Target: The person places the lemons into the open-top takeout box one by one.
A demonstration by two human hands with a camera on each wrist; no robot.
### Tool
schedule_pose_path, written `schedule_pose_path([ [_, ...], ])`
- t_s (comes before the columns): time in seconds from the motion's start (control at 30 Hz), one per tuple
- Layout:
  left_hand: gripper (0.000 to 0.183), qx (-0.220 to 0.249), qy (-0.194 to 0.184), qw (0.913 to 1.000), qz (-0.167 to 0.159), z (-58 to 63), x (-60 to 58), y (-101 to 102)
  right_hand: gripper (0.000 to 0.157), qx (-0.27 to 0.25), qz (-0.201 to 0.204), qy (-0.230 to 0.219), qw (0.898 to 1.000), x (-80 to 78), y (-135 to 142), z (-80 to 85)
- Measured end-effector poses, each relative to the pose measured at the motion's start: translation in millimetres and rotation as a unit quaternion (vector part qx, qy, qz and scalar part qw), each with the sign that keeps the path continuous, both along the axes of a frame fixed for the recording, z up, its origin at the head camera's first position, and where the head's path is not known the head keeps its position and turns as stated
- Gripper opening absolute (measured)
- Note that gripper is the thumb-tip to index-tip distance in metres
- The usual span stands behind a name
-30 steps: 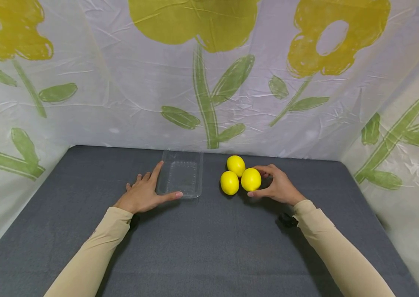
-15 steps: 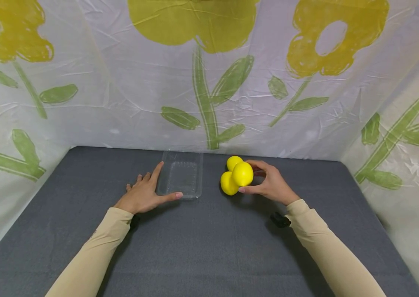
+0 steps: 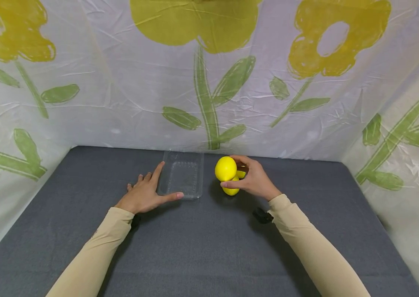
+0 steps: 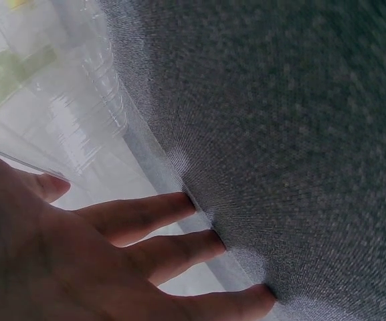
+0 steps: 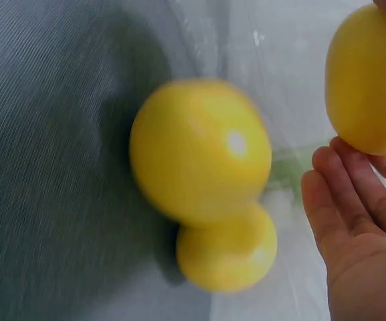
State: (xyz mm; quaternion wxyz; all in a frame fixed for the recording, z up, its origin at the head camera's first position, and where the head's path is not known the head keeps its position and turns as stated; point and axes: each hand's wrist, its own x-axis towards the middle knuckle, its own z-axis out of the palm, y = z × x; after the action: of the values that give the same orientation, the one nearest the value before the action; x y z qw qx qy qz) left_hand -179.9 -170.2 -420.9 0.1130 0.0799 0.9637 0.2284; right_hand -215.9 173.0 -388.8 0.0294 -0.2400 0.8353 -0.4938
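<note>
My right hand (image 3: 255, 178) pinches a yellow lemon (image 3: 226, 168) between thumb and fingers, raised off the dark cloth. Two more lemons sit under and behind it: the nearer lemon (image 3: 230, 191) is partly covered by the thumb, and only a sliver of the farther lemon (image 3: 241, 174) shows. In the right wrist view, the held lemon (image 5: 366, 83) is apart from both. My left hand (image 3: 144, 196) lies with fingers spread at the left side of a clear plastic container (image 3: 183, 177). In the left wrist view, its fingertips (image 4: 209, 244) meet the cloth beside the container wall (image 4: 79, 87).
Dark grey cloth (image 3: 202, 247) covers the table. Behind its back edge hangs a pale curtain (image 3: 131, 103) printed with yellow flowers, which also runs along both sides. The container stands near that back edge, left of the lemons.
My right hand has lifted one lemon and carried it left, over the other two toward the container. My left hand has stayed in place.
</note>
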Motion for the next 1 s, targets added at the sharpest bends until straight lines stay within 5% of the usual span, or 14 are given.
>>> schedule_pose_path([
  [0.43,0.128,-0.011,-0.001,0.9999,0.007,0.2,0.5,2.2,0.076,-0.036,0.041,-0.031,0.998,-8.1,-69.0,-7.7],
  [1.0,0.127,0.000,0.007,1.0000,0.007,-1.9,-0.8,0.7,0.082,0.023,0.052,-0.023,0.998,-20.1,-120.5,-16.2],
])
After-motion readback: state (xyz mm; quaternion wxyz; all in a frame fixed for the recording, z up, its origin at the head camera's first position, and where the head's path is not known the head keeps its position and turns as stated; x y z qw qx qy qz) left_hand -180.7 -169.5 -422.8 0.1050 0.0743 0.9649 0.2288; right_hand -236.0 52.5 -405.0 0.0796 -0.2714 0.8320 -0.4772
